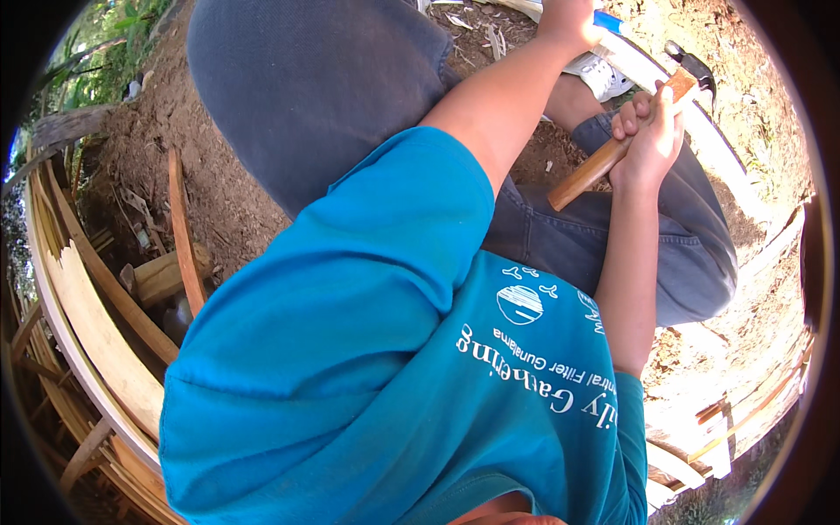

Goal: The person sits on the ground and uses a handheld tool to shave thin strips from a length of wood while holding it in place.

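Note:
My right hand (649, 144) is closed round the wooden handle of a hammer (591, 175), gripping it nearer the head than the butt. The dark metal hammer head (697, 68) points away from me, and the handle slants down to the left over my bent leg. My left hand (570, 24) reaches far forward to the top edge of the view, which cuts it off. Its fingers look curled beside a bright blue piece (608, 21); what they hold is partly hidden. A pale, sunlit strip (634, 63) runs from near that hand toward the hammer head.
I sit with my legs (315, 87) folded on bare brown earth (232, 197). A white shoe (600, 77) shows between my hands. Long split wood strips (96, 324) lean at the left, with a short log (171, 274) by them. More pale pieces (674, 464) lie at the lower right.

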Demonstrator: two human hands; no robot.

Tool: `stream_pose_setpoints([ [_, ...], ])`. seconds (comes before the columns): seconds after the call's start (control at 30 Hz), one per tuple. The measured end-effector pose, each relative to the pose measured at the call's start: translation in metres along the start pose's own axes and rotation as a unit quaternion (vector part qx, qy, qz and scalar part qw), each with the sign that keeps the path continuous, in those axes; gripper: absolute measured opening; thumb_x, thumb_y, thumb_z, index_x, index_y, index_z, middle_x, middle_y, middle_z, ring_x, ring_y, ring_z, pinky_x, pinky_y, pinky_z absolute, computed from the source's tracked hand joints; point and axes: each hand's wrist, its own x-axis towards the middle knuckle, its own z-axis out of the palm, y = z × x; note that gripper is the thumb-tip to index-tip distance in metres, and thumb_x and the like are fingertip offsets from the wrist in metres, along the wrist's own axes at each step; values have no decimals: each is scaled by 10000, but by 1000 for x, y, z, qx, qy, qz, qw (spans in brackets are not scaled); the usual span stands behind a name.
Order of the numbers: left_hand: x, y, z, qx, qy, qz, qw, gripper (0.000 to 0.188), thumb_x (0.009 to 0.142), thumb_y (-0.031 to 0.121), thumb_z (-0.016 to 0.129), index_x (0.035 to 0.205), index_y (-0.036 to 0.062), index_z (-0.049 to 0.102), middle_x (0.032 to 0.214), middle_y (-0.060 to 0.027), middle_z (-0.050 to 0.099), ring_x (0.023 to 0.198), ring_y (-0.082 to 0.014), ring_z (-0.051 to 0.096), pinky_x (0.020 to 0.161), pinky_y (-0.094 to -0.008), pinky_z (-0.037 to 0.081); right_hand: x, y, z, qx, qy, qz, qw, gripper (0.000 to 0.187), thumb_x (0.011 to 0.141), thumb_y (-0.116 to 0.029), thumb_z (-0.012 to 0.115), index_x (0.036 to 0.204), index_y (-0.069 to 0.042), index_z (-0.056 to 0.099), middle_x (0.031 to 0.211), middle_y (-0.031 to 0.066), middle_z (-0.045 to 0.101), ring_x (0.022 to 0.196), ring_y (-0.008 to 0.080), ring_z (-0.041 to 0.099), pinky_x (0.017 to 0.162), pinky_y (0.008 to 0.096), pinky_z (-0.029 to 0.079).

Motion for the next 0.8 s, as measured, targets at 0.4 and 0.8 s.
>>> stream_pose_setpoints([
  [0.4, -2, -3, 6, 37, -28, -6, 999, 281, 815, 152, 637, 1047, 151, 795, 900, -215, 704, 889, -440, 660, 798, -533, 515, 6, 10, 4, -20, -27, 28, 999, 154, 1076, -214, 521, 1034, -90, 440, 721, 19, 460, 525, 104, 437, 445, 270, 374],
  [0.8, -7, -10, 2, 41, -39, -22, 998, 216, 821, 233, 650, 921, 62, 736, 932, -210, 695, 941, -442, 637, 837, -543, 489, 10, 23, 6, -29, 10, 51, 998, 159, 1054, -210, 517, 1103, -92, 421, 784, 32, 481, 567, 98, 447, 477, 265, 372],
])
